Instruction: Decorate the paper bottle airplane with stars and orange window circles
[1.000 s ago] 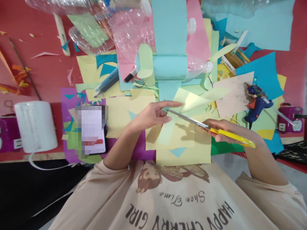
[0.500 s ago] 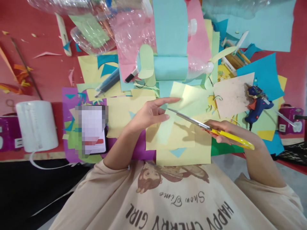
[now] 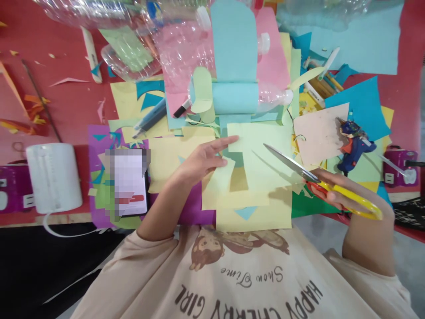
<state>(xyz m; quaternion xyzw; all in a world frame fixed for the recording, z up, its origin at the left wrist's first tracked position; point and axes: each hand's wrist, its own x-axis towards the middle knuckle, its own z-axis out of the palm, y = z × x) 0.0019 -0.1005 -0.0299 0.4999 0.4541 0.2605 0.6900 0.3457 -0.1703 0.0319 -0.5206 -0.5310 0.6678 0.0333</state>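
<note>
My left hand is over the stacked papers, index finger and thumb apart, the fingertips near the left edge of a pale green sheet. A small pale green paper piece lies just below its thumb. In my right hand is a pair of scissors with yellow and red handles. Their blades look closed and point up-left above the sheet. Beneath the papers is a pale yellow sheet with a small blue triangle on it.
Beyond the hands lies a plastic bottle wrapped in light blue paper. A phone and a white cylinder are on the left. A blue glue gun rests at right on pinkish paper. Several clear bottles stretch across the back.
My right hand has drawn the scissors right, away from my left hand. My left fingers have shifted slightly left, and the pale green paper now lies flatter, with the small piece apart from it.
</note>
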